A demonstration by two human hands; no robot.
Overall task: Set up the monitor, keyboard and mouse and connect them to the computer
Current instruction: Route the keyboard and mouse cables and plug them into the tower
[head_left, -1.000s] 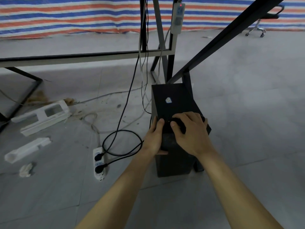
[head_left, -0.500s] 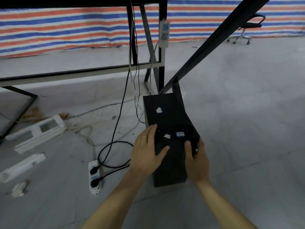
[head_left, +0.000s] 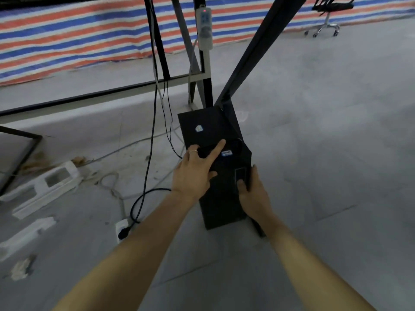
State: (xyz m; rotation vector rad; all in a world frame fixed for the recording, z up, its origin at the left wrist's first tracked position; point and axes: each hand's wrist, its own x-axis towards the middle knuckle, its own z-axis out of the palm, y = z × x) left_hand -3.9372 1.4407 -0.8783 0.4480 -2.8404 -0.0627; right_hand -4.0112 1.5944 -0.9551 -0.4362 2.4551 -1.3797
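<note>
Gripping the right front edge of the computer (head_left: 208,122) with the right hand (head_left: 253,196) — thumb on the front face, fingers curled round the side. Resting on the top front of the same black box with the left hand (head_left: 193,173), laid loose and holding nothing, pointer finger stretched out toward a small white and blue label (head_left: 226,153), a thin ring (head_left: 193,151) on another finger. Black tower upright on the grey floor (head_left: 314,153), in the middle of the view, with a little blue and white sticker (head_left: 199,128) on its top. At its 12 o'clock, just beside it, the foot of a black desk beam (head_left: 253,52) slanting up toward 1 o'clock. At 11 o'clock, thin black cables (head_left: 152,131) hanging down to the floor. At 8 o'clock, a white floor power strip (head_left: 120,227) with a black plug in it, partly hidden by the left arm. At 9 o'clock, well apart, white foam blocks (head_left: 51,185) lying flat. Far off at 12 o'clock, a hanging power strip (head_left: 205,28) on an upright leg, red light on. Far at 1 o'clock, a wheeled office chair (head_left: 330,14) — and along the back, a red, blue and white striped sheet (head_left: 78,37).
</note>
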